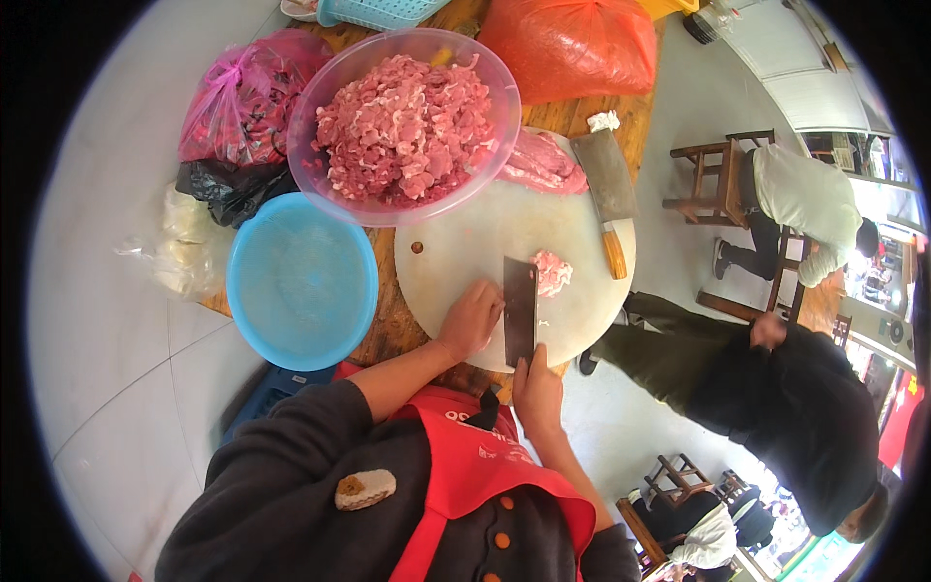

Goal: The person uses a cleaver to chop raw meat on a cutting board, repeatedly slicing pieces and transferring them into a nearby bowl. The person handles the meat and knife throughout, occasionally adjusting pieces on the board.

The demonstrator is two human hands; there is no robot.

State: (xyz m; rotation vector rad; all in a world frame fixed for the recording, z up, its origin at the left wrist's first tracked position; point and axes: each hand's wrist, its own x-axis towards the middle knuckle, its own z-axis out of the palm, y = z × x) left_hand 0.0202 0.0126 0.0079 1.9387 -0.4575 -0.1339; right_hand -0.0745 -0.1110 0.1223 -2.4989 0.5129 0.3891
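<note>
My right hand [538,389] grips the handle of a cleaver [520,309] over the round chopping board [451,218]. The blade stands steeply on edge, beside a small heap of cut raw meat [554,274]. My left hand [473,320] is on the blade's other side, fingers curled near its face; whether it holds any meat cannot be told. A second cleaver with a wooden handle [607,182] lies at the board's right edge. A larger piece of raw meat [542,166] rests at the far edge, partly under a clear plastic bowl [502,156] heaped with cut meat [411,124].
A blue basket [302,280] sits left of the board. Beyond are a pink bag [254,94], a black bag [233,185], a clear bag [185,247] and a red bag [571,47] on the wooden table [393,320]. A person in black [785,415] stands close at right.
</note>
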